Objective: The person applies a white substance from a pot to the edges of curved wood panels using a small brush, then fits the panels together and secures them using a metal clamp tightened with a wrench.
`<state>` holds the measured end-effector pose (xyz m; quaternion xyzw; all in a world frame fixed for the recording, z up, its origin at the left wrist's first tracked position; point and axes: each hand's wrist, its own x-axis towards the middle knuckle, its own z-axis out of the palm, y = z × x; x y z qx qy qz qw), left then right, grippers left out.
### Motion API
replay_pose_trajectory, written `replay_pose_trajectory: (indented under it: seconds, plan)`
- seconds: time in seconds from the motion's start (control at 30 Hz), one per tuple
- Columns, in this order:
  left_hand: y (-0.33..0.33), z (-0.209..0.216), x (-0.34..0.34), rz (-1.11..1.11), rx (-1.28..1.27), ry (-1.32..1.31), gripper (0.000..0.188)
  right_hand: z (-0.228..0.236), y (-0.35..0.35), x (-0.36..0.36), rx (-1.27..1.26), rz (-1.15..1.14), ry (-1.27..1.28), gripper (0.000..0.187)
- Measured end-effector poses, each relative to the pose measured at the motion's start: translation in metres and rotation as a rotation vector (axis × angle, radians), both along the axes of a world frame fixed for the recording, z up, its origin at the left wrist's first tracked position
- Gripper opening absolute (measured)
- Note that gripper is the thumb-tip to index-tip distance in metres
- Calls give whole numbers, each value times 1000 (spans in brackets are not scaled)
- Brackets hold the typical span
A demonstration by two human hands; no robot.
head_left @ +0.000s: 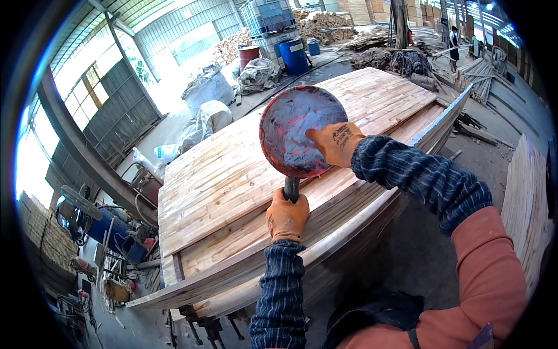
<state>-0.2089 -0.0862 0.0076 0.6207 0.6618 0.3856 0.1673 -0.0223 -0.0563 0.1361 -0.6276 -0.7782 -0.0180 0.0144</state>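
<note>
A round, long-handled pan (285, 131) is held up over a wooden panel, its red inside smeared with dark grey matter. My left hand (288, 217), in an orange glove, is closed around its dark handle (292, 189). At the pan's right rim is my gloved right hand (340, 143). One of its digits reaches over the grey-coated inside, and the others are folded or hidden by the hand. Beneath lies the broad panel (221, 168) of joined pale wood strips, on top of a stack of boards (261, 262).
Metal clamps (209, 328) stick out below the boards' near edge. White sacks (209, 87), a blue drum (293, 56) and a red drum (249, 56) stand behind the panel. Machinery (116, 232) is at left, boards (526, 203) lean at right, and a person (453, 46) stands far back.
</note>
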Motion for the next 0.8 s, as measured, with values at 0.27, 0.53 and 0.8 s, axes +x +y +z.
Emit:
replay_pose_trajectory:
  seconds: [0.27,0.53,0.8]
  plan:
    - [10,3,-1,0,-14,25,33,-39,8,-11,-66,47,-10,45]
    - [19,4,-4,-6,5,-11,34,-48,26,24,144,59,510,33]
    - [20,9,-2,7,-43,35,33,-67,30,-5,17,-45,625,35]
